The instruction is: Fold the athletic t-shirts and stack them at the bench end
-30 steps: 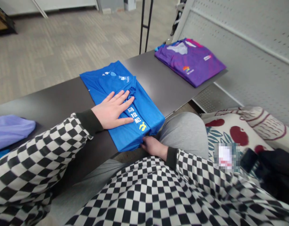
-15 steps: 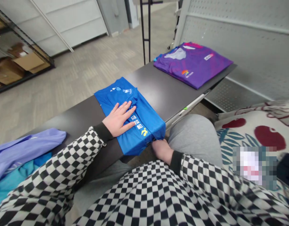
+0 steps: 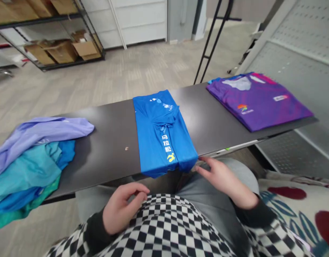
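Observation:
A folded blue shirt (image 3: 161, 132) with white and yellow print lies across the dark table (image 3: 111, 142), its near end hanging over the front edge. My left hand (image 3: 121, 210) is below the table edge near my lap, fingers loosely curled, holding nothing. My right hand (image 3: 223, 178) is open with fingers stretched toward the shirt's near right corner, just apart from it.
A heap of lilac, teal and blue garments (image 3: 30, 157) sits at the table's left end. A folded purple shirt (image 3: 258, 100) lies at the right end. A small speck (image 3: 126, 148) rests left of the blue shirt. Shelving with cardboard boxes (image 3: 57, 50) stands behind.
My left hand has lifted off the blue shirt and dropped to my lap. My right hand has let go of the shirt's near edge. The view has swung left.

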Tool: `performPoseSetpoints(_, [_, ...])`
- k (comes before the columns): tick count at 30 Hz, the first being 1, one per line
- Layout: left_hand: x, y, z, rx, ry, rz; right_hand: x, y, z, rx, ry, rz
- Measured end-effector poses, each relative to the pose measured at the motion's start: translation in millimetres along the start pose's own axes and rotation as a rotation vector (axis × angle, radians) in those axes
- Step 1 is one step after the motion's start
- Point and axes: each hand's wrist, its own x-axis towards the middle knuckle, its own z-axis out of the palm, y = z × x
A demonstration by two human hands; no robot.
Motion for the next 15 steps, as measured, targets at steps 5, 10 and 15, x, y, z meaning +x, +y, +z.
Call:
performPoseSetpoints(5, [11.8, -71.5, 48.3, -0.256, 0.115, -0.508, 35.4, 12.8, 11.9, 0.000, -0.291, -0.044])
performPoseSetpoints(10, [40.6, -87.8, 62.2, -0.334, -0.010, -0.351, 49.4, 17.5, 28.0, 0.182, -0.414, -0.149])
performPoseSetpoints(15, [53.3, -93.6, 74.5, -0.205, -0.069, -0.268, 46.4, 27.9, 42.7, 0.407, -0.443, -0.128])
